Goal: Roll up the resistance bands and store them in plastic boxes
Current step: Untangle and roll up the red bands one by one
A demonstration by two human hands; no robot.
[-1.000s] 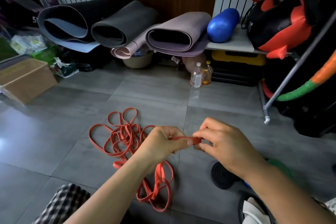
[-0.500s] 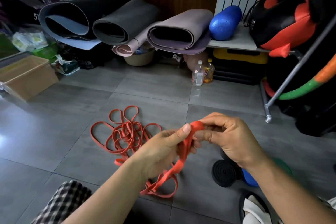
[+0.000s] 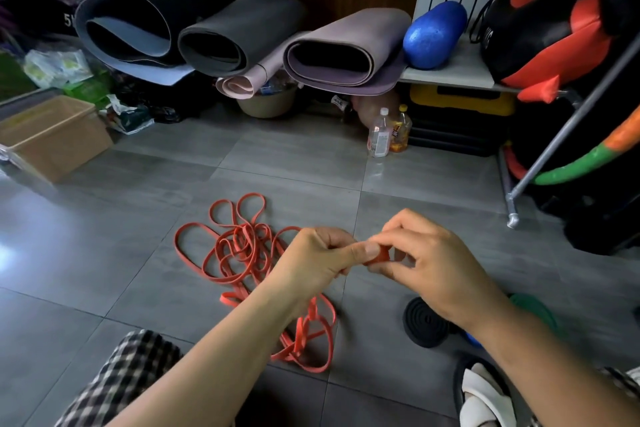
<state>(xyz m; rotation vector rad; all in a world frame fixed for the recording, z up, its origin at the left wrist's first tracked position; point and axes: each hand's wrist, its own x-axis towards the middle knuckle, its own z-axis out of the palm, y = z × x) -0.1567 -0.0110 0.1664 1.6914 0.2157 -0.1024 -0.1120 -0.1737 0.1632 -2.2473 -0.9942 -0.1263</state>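
Observation:
A long red resistance band lies in tangled loops on the grey tile floor. Its near end is a small tight roll held up between both hands. My left hand pinches that roll with thumb and fingers, and my right hand pinches it from the other side. The band hangs down from the hands behind my left wrist to loops on the floor. A black band rolled into a flat coil lies on the floor under my right forearm. A green roll and a blue one sit beside it, mostly hidden.
A translucent plastic box stands at the far left. Rolled yoga mats and a blue foam roller line the back. Two bottles stand on the floor. A metal rack leg is on the right. My white sandal is at the bottom right.
The hanging stretch of red band that was lifted between my hands has dropped back down. Both hands have closed in around a small red roll at the band's end.

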